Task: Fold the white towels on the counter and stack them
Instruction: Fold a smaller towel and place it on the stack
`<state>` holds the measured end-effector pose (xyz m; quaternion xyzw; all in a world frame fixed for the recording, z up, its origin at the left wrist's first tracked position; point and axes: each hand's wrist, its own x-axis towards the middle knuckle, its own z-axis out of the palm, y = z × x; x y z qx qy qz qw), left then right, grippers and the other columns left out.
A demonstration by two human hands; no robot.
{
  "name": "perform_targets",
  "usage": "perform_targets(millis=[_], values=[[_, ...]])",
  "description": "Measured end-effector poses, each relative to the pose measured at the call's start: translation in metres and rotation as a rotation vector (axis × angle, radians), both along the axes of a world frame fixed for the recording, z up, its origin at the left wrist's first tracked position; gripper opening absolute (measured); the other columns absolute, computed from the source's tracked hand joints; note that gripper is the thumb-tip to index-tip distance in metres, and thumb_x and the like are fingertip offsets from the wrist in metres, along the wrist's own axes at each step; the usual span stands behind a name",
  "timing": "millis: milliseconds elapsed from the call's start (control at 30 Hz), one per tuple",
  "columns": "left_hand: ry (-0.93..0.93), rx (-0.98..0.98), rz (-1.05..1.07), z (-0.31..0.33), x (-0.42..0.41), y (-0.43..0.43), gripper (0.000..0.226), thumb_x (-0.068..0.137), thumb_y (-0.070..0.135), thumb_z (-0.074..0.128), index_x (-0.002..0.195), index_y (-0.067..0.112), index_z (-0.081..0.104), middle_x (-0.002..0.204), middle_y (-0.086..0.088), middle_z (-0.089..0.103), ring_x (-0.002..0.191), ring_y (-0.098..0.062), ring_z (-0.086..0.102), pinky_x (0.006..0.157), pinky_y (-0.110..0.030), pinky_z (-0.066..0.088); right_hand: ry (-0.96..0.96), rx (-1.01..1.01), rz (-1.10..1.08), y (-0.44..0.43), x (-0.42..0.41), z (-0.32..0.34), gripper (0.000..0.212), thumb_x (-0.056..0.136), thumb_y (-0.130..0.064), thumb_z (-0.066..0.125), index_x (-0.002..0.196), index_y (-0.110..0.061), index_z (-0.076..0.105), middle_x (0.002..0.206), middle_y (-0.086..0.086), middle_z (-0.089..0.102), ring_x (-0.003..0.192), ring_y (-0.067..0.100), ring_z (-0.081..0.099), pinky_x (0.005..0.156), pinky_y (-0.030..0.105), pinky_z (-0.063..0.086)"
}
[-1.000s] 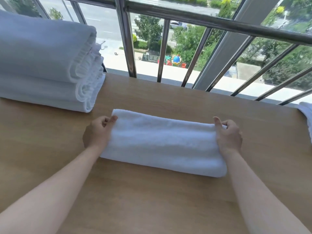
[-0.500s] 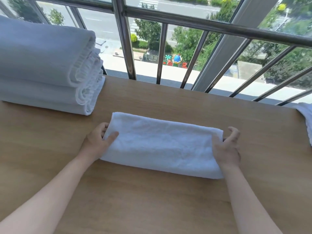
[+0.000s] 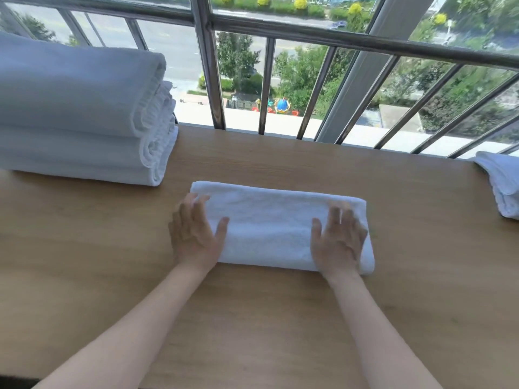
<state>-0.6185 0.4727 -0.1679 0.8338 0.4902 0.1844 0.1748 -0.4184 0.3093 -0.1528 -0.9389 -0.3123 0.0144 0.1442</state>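
A folded white towel (image 3: 269,223) lies in a long narrow band across the middle of the wooden counter (image 3: 280,318). My left hand (image 3: 195,231) lies flat on its left end, fingers straight and spread. On the towel's right end my right hand (image 3: 338,238) presses down flat the same way. A stack of folded white towels (image 3: 81,113) sits at the back left of the counter. Part of another white towel (image 3: 502,183) shows at the right edge.
A metal railing (image 3: 209,80) with vertical and slanted bars runs along the counter's far edge, in front of a window looking down on a street and trees. Bare wood stretches from the towel to the counter's near edge.
Both hands let go of the towel's ends and now lie flat on top of it with straight fingers. The towel stays in place.
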Motion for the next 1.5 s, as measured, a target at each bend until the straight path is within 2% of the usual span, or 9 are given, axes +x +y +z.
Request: perform_targets(millis=[100,233,533,767,933,1100,1200,1300,1500], values=[[0.087,-0.093,-0.355,-0.004,0.034,-0.031,0.052,0.101,0.031,0.049,0.151,0.02,0.037,0.164,-0.001,0.023,0.153,-0.022,0.013,0.12,-0.044,0.014,0.084,-0.03,0.245,0.03,-0.038,-0.007,0.048,0.102,-0.031,0.044,0.15,-0.026,0.037,0.163,0.005,0.023,0.149,0.03,0.02,0.118,0.049,0.012],[0.354,-0.074,-0.506,-0.017,0.064,-0.041,0.059,0.105,0.034,0.022,0.16,0.025,0.0,0.167,0.008,-0.006,0.153,-0.014,-0.014,0.119,-0.032,-0.018,0.175,-0.107,0.278,0.046,-0.04,-0.024,0.052,0.105,-0.035,0.028,0.156,-0.036,0.02,0.168,-0.004,0.006,0.154,0.018,0.001,0.123,0.043,-0.005],[0.549,-0.09,-0.317,-0.026,0.041,0.011,0.071,0.087,0.075,-0.005,0.149,0.047,-0.027,0.158,0.018,-0.034,0.144,-0.012,-0.037,0.118,-0.046,-0.021,0.112,-0.201,0.199,0.011,0.013,-0.041,0.064,0.098,-0.058,0.015,0.158,-0.039,0.005,0.168,-0.002,-0.003,0.154,0.02,-0.008,0.122,0.04,-0.013],[0.499,-0.2,-0.027,-0.029,0.017,0.031,0.069,0.093,0.072,0.004,0.154,0.047,-0.012,0.162,0.017,-0.025,0.153,-0.018,-0.012,0.123,-0.044,-0.004,0.146,-0.177,0.015,-0.023,0.05,-0.04,0.067,0.096,-0.056,0.016,0.159,-0.036,0.004,0.168,-0.007,-0.003,0.153,0.016,-0.008,0.124,0.043,-0.003],[0.363,-0.229,0.231,-0.014,0.03,0.006,0.067,0.098,0.063,0.025,0.158,0.035,0.015,0.167,-0.003,0.013,0.151,-0.026,0.014,0.119,-0.047,0.012,0.208,-0.109,-0.084,-0.028,0.055,-0.033,0.065,0.102,-0.047,0.035,0.159,-0.023,0.016,0.167,0.011,0.006,0.153,0.026,0.008,0.124,0.043,0.003],[0.263,-0.309,0.409,0.003,0.046,-0.002,0.064,0.093,0.062,0.047,0.149,0.034,0.036,0.147,-0.008,0.038,0.131,-0.032,0.036,0.112,-0.047,0.028,0.273,-0.115,-0.236,-0.014,0.034,-0.018,0.066,0.1,-0.043,0.044,0.158,-0.021,0.022,0.158,0.019,0.024,0.143,0.036,0.025,0.117,0.05,0.017],[0.186,-0.432,0.412,0.011,0.054,-0.003,0.065,0.088,0.069,0.051,0.142,0.036,0.035,0.135,-0.008,0.046,0.12,-0.033,0.051,0.1,-0.044,0.038,0.346,-0.146,-0.315,0.002,0.026,-0.005,0.067,0.097,-0.05,0.043,0.155,-0.021,0.025,0.151,0.019,0.03,0.131,0.037,0.033,0.109,0.048,0.025],[0.103,-0.542,0.309,0.02,0.06,-0.003,0.052,0.089,0.061,0.056,0.134,0.039,0.04,0.125,-0.002,0.058,0.108,-0.029,0.059,0.086,-0.037,0.043,0.443,-0.029,-0.278,0.012,0.023,0.004,0.048,0.099,-0.042,0.044,0.142,-0.021,0.039,0.134,0.014,0.045,0.116,0.034,0.046,0.099,0.041,0.034],[-0.035,-0.572,0.116,0.053,0.065,0.003,0.031,0.09,0.058,0.056,0.117,0.047,0.046,0.106,0.015,0.061,0.1,-0.018,0.059,0.078,-0.034,0.044,0.583,0.151,-0.189,0.022,0.021,0.037,0.038,0.101,-0.033,0.045,0.138,-0.025,0.047,0.128,0.006,0.054,0.116,0.028,0.052,0.086,0.035,0.034]])
